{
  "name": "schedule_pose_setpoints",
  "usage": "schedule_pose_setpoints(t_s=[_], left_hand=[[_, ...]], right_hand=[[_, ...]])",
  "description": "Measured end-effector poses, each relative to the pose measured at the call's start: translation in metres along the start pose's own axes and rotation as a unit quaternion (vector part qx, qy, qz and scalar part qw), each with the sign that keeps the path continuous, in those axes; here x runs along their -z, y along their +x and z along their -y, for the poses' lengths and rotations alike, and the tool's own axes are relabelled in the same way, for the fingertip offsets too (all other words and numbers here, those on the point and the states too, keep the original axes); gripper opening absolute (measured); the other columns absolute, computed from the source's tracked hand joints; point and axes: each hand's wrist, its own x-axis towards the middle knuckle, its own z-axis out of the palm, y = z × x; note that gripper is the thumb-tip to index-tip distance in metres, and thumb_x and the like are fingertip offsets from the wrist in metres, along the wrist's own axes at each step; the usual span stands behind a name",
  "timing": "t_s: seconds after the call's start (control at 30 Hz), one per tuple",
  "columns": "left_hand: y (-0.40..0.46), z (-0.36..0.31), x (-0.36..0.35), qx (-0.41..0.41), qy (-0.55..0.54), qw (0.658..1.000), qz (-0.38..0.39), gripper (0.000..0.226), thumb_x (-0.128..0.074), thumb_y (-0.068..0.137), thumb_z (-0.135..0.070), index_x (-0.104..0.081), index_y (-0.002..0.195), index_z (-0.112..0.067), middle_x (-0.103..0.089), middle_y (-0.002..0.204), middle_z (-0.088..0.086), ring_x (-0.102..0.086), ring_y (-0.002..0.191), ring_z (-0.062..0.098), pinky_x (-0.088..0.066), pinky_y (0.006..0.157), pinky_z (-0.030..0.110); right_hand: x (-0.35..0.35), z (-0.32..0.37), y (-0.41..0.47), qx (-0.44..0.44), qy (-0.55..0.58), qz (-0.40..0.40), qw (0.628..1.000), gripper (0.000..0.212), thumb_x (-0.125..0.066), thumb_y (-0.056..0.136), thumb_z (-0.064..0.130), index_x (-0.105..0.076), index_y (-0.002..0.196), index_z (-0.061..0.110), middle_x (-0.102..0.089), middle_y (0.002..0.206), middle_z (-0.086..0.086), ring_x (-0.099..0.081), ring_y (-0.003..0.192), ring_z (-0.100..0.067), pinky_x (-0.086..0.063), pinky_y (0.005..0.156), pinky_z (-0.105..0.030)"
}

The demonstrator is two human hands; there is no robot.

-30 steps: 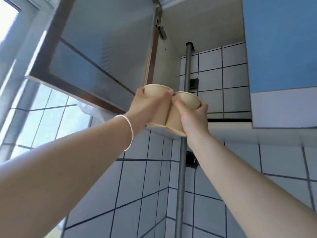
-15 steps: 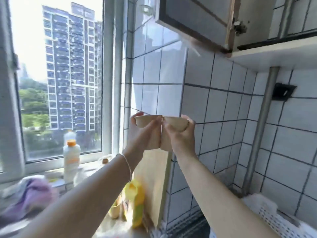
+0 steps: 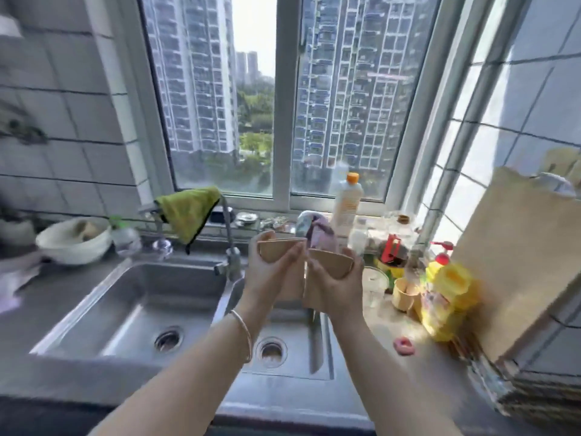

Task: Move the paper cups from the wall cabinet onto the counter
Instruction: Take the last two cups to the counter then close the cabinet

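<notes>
My left hand [image 3: 270, 278] grips a tan paper cup [image 3: 274, 251], upright, rim up. My right hand [image 3: 336, 289] grips a second tan paper cup [image 3: 330, 262] beside it, the two nearly touching. Both cups hang in the air above the divider of a double steel sink [image 3: 125, 297], just in front of the faucet [image 3: 231, 262]. The grey counter [image 3: 386, 322] runs to the right of the sink. The wall cabinet is out of view.
On the right counter stand another paper cup [image 3: 404, 294], a yellow bottle [image 3: 446, 297], a clear glass [image 3: 374, 286], a pink ring [image 3: 404, 346] and a leaning wooden board [image 3: 515, 262]. A white bowl [image 3: 74, 240] sits left of the sink. A green cloth [image 3: 188, 212] hangs near the faucet.
Both hands have come down from the cabinet with the cups, and my view has swung from the tiled wall down to the sink and window.
</notes>
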Motion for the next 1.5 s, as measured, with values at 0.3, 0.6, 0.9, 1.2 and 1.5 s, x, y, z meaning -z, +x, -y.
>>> schedule_pose_setpoints(t_s=[0.3,0.6,0.9,1.2,1.5], left_hand=[[-0.05,0.0,0.182,0.014,0.004,0.954,-0.299,0.044,-0.075,0.074,-0.025,-0.048,0.108,-0.034,-0.06,0.097,-0.006,-0.061,0.082,0.014,-0.051,0.065,0.031],[-0.137,-0.028,0.372,-0.03,0.006,0.853,-0.52,0.044,-0.075,0.075,-0.023,-0.047,0.109,-0.03,-0.056,0.09,-0.013,-0.057,0.074,0.003,-0.047,0.048,0.012],[-0.182,-0.065,0.541,-0.033,0.053,0.806,-0.589,0.049,-0.076,0.074,-0.024,-0.046,0.112,-0.03,-0.057,0.091,-0.011,-0.057,0.076,0.005,-0.046,0.05,0.013],[-0.157,-0.065,0.675,-0.016,0.058,0.788,-0.613,0.055,-0.081,0.066,-0.031,-0.046,0.108,-0.038,-0.061,0.104,-0.007,-0.061,0.091,0.01,-0.049,0.072,0.026],[-0.091,-0.055,0.801,0.02,0.035,0.736,-0.676,0.042,-0.081,0.068,-0.02,-0.057,0.102,-0.026,-0.067,0.098,-0.011,-0.064,0.076,-0.007,-0.047,0.061,0.009]], right_hand=[[-0.14,-0.071,-0.082,-0.076,-0.043,0.272,0.958,0.061,-0.079,0.067,0.03,-0.041,0.114,0.036,-0.057,0.1,0.001,-0.062,0.084,-0.02,-0.055,0.067,-0.036],[-0.293,-0.107,-0.225,-0.101,-0.064,0.452,0.884,0.057,-0.077,0.065,0.03,-0.041,0.109,0.039,-0.056,0.091,0.005,-0.063,0.074,-0.015,-0.057,0.054,-0.035],[-0.448,-0.129,-0.352,-0.121,-0.072,0.529,0.837,0.063,-0.076,0.066,0.036,-0.039,0.118,0.038,-0.059,0.1,0.002,-0.063,0.081,-0.012,-0.053,0.064,-0.03],[-0.587,-0.164,-0.408,-0.157,-0.102,0.62,0.762,0.084,-0.075,0.068,0.034,-0.027,0.138,0.035,-0.054,0.117,0.001,-0.061,0.093,-0.015,-0.054,0.075,-0.034],[-0.747,-0.203,-0.414,-0.121,-0.158,0.701,0.684,0.03,-0.077,0.069,0.03,-0.057,0.091,0.03,-0.066,0.085,0.015,-0.062,0.069,0.006,-0.045,0.05,-0.011]])
